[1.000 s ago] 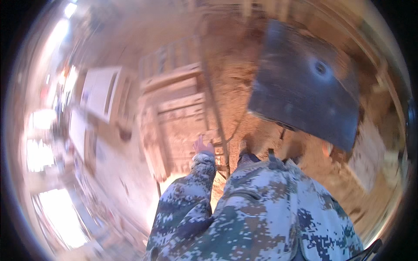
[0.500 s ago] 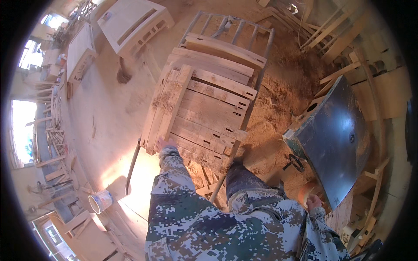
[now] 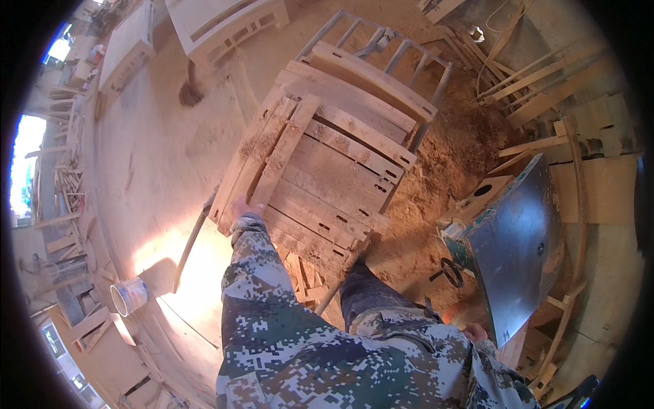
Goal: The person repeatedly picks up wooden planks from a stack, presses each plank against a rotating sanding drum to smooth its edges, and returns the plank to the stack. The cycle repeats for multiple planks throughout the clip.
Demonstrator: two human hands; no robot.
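Observation:
In front of me, slotted wooden boards lie side by side on a metal rack, dusted with sawdust. A narrow wooden board lies lengthwise across their left part. My left hand is at the near end of this narrow board, thumb on the right side and fingers on the left, closed around it. Low on the right, my right hand is beside the machine's dark metal table. Its fingers are mostly hidden, near a blurred orange-red patch.
A handwheel sticks out below the machine table. Sawdust is heaped between rack and machine. A bucket stands at the left. Pale wooden furniture pieces and a broom are at the far left; timber leans far right.
The view has shifted, so the rack and machine sit differently in it. My left hand stays at the narrow board's near end. My right hand is still beside the machine table.

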